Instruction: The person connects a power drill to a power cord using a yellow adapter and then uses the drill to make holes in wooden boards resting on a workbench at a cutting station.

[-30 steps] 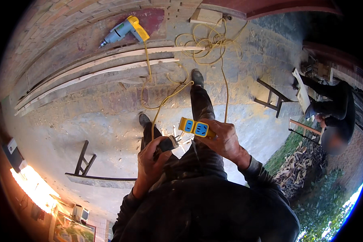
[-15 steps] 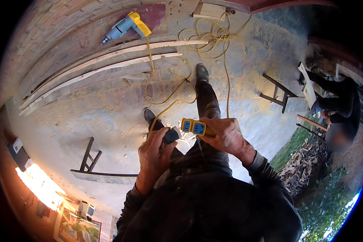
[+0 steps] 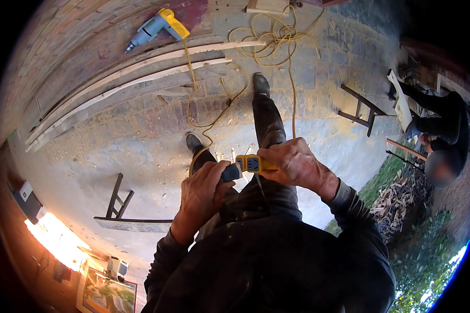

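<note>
Yellow socket block (image 3: 253, 164) lies crosswise in the right hand's (image 3: 296, 167) grasp, its end facing the dark plug (image 3: 230, 172) gripped by the left hand (image 3: 203, 190).

Yellow and blue at the grip

Yellow socket block (image 3: 254, 164) with blue faces, dark plug (image 3: 230, 172) beside it; yellow cord (image 3: 214, 121) beyond, and a yellow-and-grey drill (image 3: 157, 27) far past it.

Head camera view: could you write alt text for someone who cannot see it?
A person's right hand holds a yellow socket block while the left hand presses a dark plug against it. On the paved ground beyond lie a yellow cable, a drill and wooden planks.
</note>
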A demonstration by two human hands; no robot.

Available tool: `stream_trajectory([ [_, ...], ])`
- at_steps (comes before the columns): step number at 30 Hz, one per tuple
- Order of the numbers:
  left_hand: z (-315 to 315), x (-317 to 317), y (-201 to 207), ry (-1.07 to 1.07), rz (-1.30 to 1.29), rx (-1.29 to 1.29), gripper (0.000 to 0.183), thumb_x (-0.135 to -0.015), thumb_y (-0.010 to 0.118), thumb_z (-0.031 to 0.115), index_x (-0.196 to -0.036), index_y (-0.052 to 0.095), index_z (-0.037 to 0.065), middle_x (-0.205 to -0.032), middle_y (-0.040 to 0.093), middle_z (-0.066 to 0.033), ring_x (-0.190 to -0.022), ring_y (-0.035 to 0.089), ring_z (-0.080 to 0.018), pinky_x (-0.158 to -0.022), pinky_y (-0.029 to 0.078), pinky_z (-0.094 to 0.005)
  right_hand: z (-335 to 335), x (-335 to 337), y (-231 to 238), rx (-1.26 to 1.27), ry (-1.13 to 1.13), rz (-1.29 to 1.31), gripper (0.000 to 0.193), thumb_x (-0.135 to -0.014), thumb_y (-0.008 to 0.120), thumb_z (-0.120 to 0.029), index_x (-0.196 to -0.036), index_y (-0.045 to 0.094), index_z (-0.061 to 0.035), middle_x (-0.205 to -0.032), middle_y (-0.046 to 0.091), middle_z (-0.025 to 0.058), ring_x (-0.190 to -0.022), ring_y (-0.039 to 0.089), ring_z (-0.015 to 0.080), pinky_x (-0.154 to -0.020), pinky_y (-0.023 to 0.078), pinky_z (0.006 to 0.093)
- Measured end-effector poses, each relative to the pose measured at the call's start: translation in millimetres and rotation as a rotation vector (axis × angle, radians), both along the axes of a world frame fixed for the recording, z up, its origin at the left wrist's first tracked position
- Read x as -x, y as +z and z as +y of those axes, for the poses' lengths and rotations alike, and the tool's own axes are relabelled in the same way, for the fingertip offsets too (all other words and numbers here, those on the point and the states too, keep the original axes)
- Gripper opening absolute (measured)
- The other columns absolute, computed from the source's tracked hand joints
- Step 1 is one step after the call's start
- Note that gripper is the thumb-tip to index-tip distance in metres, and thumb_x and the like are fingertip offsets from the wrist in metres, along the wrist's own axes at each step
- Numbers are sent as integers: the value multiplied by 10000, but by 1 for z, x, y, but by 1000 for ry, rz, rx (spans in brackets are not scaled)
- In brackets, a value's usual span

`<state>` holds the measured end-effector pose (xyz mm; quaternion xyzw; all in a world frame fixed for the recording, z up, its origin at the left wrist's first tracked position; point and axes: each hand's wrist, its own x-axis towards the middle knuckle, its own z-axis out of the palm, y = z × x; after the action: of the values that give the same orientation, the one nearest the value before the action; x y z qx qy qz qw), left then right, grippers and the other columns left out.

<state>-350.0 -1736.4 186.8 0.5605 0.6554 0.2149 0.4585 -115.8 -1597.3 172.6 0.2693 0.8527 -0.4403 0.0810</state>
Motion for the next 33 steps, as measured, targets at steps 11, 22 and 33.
stream_trajectory([
  [11, 5, -1, -3, -83, 16, 55, 433, -852, 777, 138, -1241, 609, 46, -1021, 677, -142, -842, 683, -374, -678, 541, -439, -1, -1, -1, 21, 74, -17, 311, -805, 832, -227, -1002, 655, -63, -801, 686, 101, -767, 713, 297, -692, 561, 394],
  [22, 0, -16, -1, -194, 58, 80, 445, -790, 810, 134, -1175, 599, 62, -916, 634, -102, -814, 662, -328, -650, 524, -443, -13, -8, -9, 11, 191, 84, 372, -791, 836, -256, -1031, 612, -80, -763, 637, 74, -687, 676, 293, -641, 529, 411],
  [33, -14, -29, 6, -173, 65, -12, 456, -784, 843, 198, -1158, 630, 47, -914, 662, -110, -732, 678, -331, -614, 527, -415, -23, -12, -1, 75, 301, 73, 332, -842, 807, -280, -966, 608, -44, -761, 639, 85, -646, 659, 297, -610, 506, 420],
])
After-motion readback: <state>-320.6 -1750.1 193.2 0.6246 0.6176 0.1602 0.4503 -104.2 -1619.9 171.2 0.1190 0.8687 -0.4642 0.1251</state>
